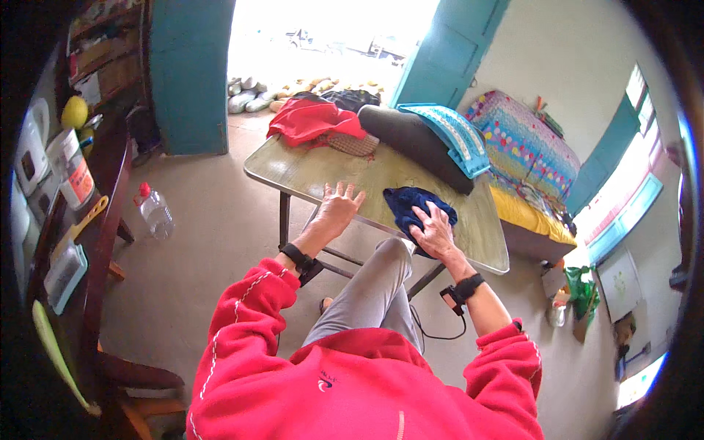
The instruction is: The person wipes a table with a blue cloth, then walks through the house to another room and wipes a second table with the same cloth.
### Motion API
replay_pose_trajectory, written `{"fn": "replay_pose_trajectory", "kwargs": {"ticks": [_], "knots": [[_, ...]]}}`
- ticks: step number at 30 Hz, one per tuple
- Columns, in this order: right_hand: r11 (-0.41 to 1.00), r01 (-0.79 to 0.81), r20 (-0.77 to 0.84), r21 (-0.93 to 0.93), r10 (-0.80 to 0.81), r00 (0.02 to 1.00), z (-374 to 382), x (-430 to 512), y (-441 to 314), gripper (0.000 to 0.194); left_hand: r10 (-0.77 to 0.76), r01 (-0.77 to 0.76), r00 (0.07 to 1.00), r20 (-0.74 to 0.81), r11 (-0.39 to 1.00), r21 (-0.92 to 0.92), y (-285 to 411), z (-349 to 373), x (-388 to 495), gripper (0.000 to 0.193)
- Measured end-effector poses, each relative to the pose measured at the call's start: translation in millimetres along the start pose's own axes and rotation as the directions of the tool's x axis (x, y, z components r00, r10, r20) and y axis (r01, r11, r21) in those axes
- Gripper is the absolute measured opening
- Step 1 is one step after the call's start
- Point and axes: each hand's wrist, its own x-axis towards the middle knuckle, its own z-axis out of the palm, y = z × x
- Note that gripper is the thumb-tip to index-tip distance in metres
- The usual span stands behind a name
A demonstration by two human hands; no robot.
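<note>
My right hand (434,230) is on a bunched dark blue cloth (406,204), fingers curled over it, near the front edge of a folding table (300,171). Part of the cloth is hidden under the hand. To the left, my left hand (338,208) is over the same front edge, its fingers spread and nothing in them. From this angle I cannot tell if it touches the tabletop. Both wrists wear black straps, and a cable hangs by the right one.
At the table's back lie red fabric (313,122), a dark grey padded piece (410,135) and a blue plastic lattice panel (454,135). A plastic bottle (155,212) is on the floor. At left is a dark wooden table (110,220) bearing a cleaver (77,228). Beyond is an open doorway.
</note>
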Motion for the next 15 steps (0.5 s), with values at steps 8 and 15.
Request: {"fn": "replay_pose_trajectory", "kwargs": {"ticks": [8,15], "knots": [[0.990,0.070,0.078,0.123,-0.080,0.994,11.2,54.3,-95.3,0.057,-0.040,0.040,0.997,-0.061,0.999,-0.003,7.5,-5.5,-6.8,0.056],[0.999,0.035,0.021,0.038,-0.036,0.999,16.9,46.4,-12.3,0.052,-0.017,0.020,0.993,-0.116,0.999,0.025,6.0,2.1,-6.6,0.054]]}}
